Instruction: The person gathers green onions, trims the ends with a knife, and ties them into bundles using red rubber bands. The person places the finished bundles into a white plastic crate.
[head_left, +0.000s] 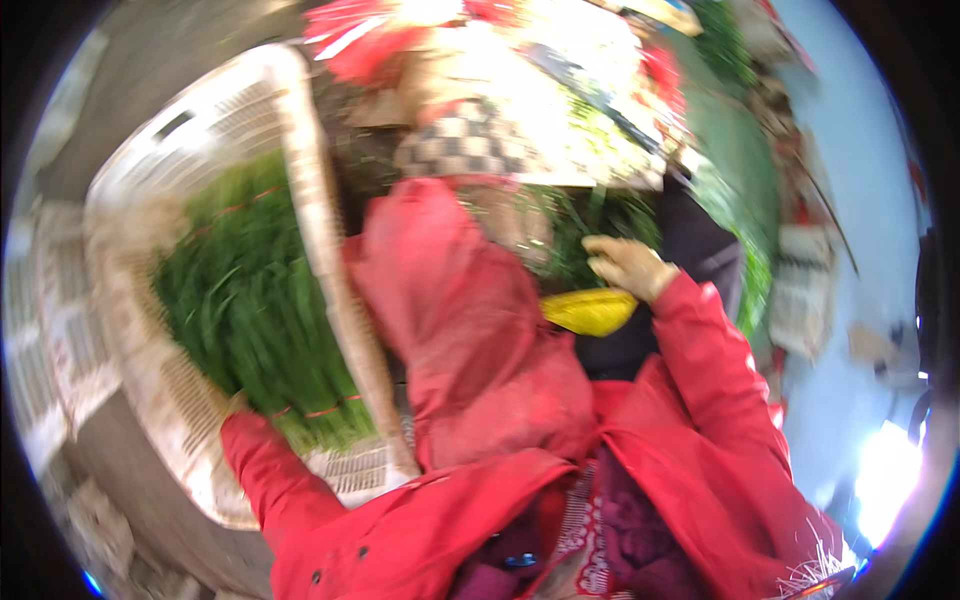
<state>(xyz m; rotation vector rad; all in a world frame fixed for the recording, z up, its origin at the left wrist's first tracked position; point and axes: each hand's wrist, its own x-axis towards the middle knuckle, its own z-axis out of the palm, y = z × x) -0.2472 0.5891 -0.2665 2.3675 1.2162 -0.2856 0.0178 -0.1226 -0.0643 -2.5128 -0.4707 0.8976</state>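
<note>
To my left, a pale plastic crate (326, 247) holds bundled green leafy stalks (255, 300), probably chives, with red ties around them. My left hand (238, 403) reaches into the crate at the edge of the greens; it is small and blurred, and its grip does not show. My right hand (626, 266), apparently in a pale glove, hangs over my lap with its fingers slightly curled and apart, seemingly holding nothing. Just below it lies a bright yellow item (592, 311), perhaps a pouch or cloth. Loose dark greens (600, 217) lie beyond the right hand.
Ahead stands an overexposed work surface (525, 142) with a checkered cloth (469, 142) at its near side and a dark long object (592, 97) on top. Red strands (352, 37) lie at the far side. Another pale crate (71, 300) stands far left; boxes (802, 292) stand right.
</note>
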